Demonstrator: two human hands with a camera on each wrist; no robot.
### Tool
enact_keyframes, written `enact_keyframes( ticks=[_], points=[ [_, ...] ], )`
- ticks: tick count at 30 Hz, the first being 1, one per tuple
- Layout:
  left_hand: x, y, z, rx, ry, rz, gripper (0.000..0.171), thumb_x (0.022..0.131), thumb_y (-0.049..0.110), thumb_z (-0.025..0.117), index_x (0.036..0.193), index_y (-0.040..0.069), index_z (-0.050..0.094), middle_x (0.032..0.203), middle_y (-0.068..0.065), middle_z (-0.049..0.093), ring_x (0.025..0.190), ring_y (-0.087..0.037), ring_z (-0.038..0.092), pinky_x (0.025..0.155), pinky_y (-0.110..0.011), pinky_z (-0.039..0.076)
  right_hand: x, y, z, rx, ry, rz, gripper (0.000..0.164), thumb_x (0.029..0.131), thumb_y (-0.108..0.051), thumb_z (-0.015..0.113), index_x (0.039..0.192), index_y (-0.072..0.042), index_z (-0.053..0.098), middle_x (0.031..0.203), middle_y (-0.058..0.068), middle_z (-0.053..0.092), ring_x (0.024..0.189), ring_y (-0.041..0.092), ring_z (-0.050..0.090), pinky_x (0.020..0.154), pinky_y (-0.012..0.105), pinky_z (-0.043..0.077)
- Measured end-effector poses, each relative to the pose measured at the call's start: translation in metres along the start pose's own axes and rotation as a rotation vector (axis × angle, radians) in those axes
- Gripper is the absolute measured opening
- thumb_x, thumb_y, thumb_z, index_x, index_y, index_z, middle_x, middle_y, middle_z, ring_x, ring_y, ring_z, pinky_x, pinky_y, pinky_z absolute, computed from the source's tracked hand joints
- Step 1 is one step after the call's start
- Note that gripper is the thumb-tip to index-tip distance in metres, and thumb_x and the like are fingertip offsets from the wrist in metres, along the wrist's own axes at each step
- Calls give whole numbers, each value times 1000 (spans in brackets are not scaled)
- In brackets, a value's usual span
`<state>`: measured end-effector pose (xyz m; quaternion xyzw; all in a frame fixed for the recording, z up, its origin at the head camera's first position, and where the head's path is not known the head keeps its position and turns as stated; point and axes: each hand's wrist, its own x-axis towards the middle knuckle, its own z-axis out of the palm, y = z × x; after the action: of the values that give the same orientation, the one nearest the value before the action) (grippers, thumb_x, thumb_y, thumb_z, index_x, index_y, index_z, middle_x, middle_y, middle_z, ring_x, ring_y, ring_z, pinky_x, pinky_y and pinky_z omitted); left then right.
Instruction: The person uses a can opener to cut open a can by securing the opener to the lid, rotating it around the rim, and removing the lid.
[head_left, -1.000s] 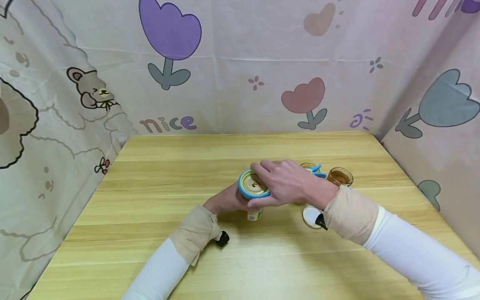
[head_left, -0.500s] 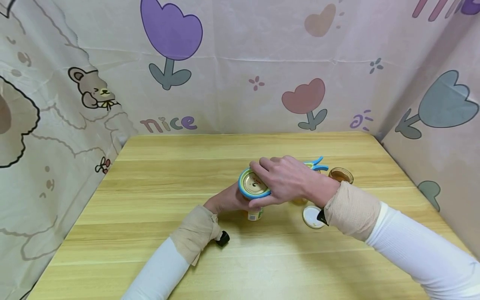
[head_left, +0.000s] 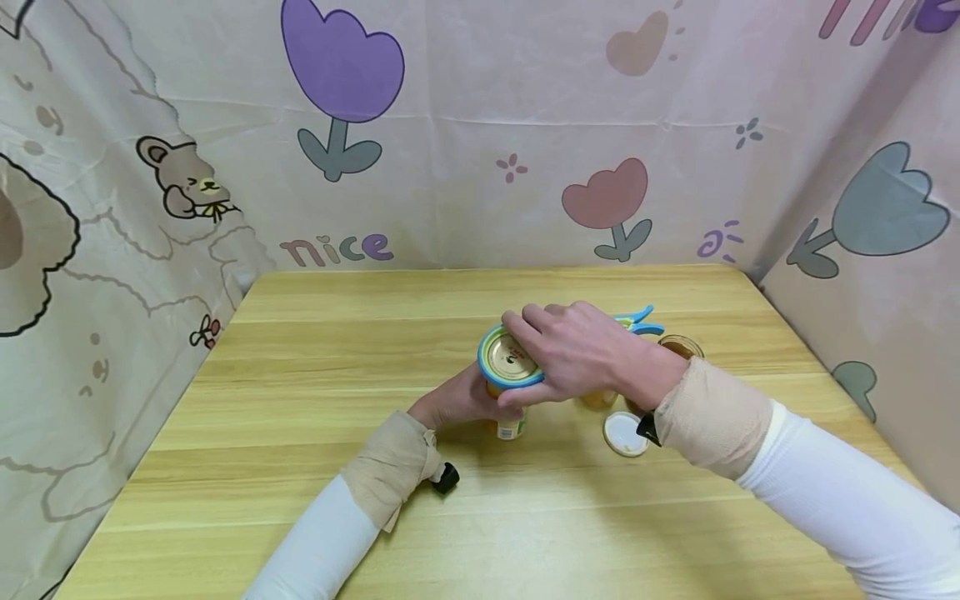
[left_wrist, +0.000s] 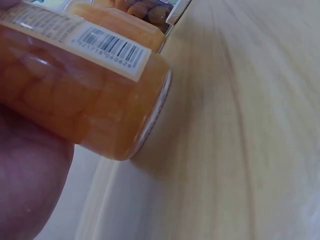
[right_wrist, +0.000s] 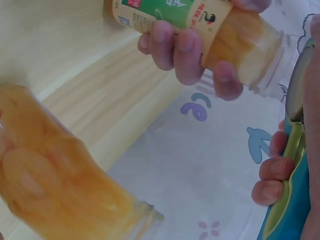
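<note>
My left hand point(head_left: 463, 398) grips a labelled glass jar of orange fruit pieces point(left_wrist: 100, 100), which stands upright on the table. In the right wrist view, its fingers wrap around the jar, whose glass mouth is uncovered. Above it, my right hand point(head_left: 581, 350) holds a blue and green jar opener point(right_wrist: 287, 195) with the fingers curled round its handles. The opener's loop encircles a gold lid point(head_left: 512, 357). A gap shows between this lid and the jar's mouth in the right wrist view. The opener's handle ends stick out beyond the right wrist.
Another jar of orange fruit point(right_wrist: 60, 165), without a lid, stands partly under the right forearm. A further open jar with brown contents point(head_left: 681, 347) is behind that forearm. A loose white lid point(head_left: 624, 434) lies on the wooden table point(head_left: 360, 325). Printed cloth point(head_left: 465, 100) hangs behind.
My right hand has risen slightly, carrying the jar opener and gold lid up off the jar. The opener's handles have swung away from the body. The left hand and its jar stay put.
</note>
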<state>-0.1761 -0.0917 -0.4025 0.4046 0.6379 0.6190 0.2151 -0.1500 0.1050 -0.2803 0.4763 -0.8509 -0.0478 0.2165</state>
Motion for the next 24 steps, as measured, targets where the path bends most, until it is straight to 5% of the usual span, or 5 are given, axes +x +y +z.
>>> enact_keyframes(
  ticks=[9, 19, 24],
  points=[
    [5, 0, 1, 59, 24, 3, 59, 82, 4, 70, 133, 8, 41, 122, -10, 52, 106, -24, 53, 95, -39, 46, -9, -3, -17, 69, -79, 103, 75, 80, -80, 43, 113, -12, 47, 78, -5, 42, 52, 10, 41, 43, 24, 37],
    [7, -4, 1, 71, 83, -21, 51, 83, 15, 72, 128, 13, 48, 112, -9, 59, 97, -25, 58, 90, -39, 49, -29, -8, -26, 300, -167, 281, 76, 82, -77, 44, 125, -14, 49, 91, -7, 54, 57, 5, 49, 50, 20, 42],
    [9, -4, 0, 80, 107, -19, 50, 83, 16, 72, 127, 15, 47, 109, -10, 59, 94, -25, 59, 87, -39, 51, -39, -12, -33, 474, -205, 357, 65, 88, -69, 46, 124, -16, 50, 84, -8, 54, 61, 6, 51, 53, 23, 44]
  ],
)
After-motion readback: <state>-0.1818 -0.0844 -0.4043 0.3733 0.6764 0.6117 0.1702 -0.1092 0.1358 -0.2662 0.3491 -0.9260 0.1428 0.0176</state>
